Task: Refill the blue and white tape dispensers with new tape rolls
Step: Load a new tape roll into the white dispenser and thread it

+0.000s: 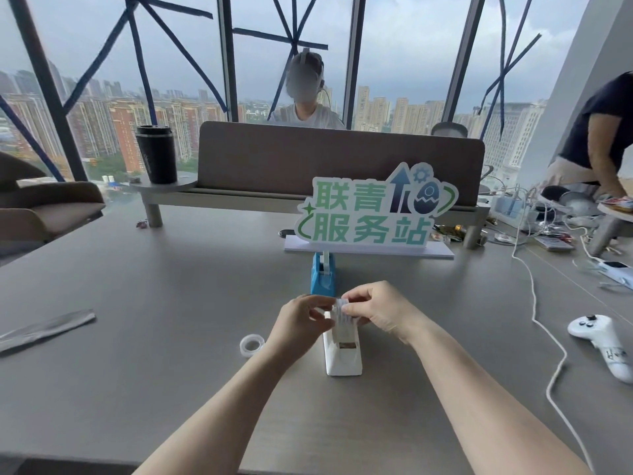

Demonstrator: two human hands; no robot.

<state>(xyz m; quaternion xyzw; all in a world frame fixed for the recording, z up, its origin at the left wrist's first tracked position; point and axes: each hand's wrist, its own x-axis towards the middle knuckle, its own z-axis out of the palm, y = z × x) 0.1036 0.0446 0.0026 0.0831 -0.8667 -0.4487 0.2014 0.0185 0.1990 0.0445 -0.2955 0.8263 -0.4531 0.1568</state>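
Both hands meet above the white dispenser (343, 351) on the grey desk (171, 337): the left hand (301, 318) and the right hand (376, 311) each pinch the clear tape roll (342, 311) over its slot. I think the roll should go down straight, with the loose end toward the cutter. The blue dispenser (323, 278), of smooth plastic, stands just behind, and a spare glossy roll (251, 345) lies near on the left.

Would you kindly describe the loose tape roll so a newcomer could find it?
Start at the big green-lettered sign, then come down past the blue dispenser to the white dispenser. Just left of it lies the tape roll: small, clear, flat on the table, untouched.
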